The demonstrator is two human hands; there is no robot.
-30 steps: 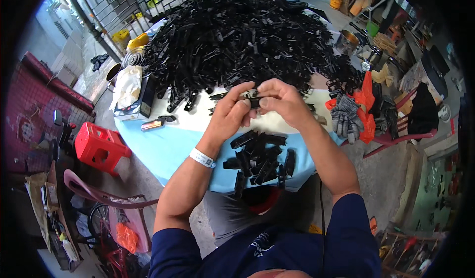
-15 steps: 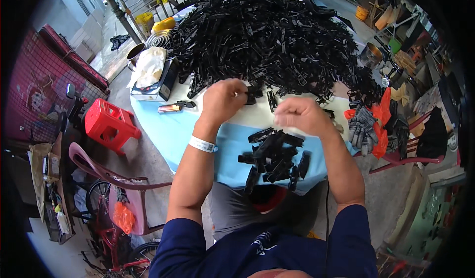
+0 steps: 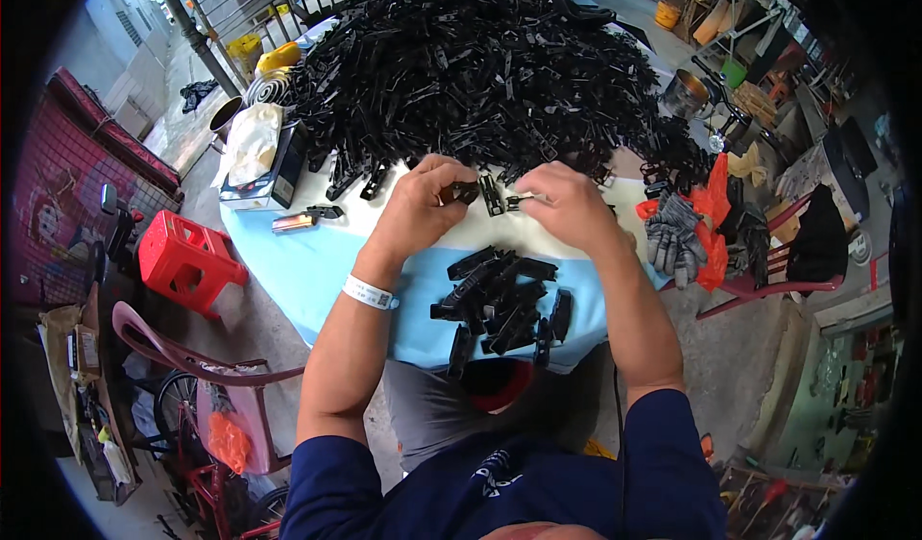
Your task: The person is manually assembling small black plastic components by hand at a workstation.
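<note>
Over the near part of the table, my left hand is closed around a small black plastic part, mostly hidden by the fingers. Level with it, my right hand pinches another small dark piece between thumb and fingers. A slim black clip-like part lies on the cloth between both hands, held by neither as far as I can see. Closer to my body, a small heap of black plastic parts rests on the blue cloth. A great mound of similar black parts rises beyond my hands.
On the table's left are a box with a pale cloth bag and a lighter-like stick. Grey gloves and an orange bag lie at the right. A red stool and pink chair stand left.
My right hand has come nearer the mound and closed on a small dark piece. My left hand stays closed on its part. The whole view has shifted slightly.
</note>
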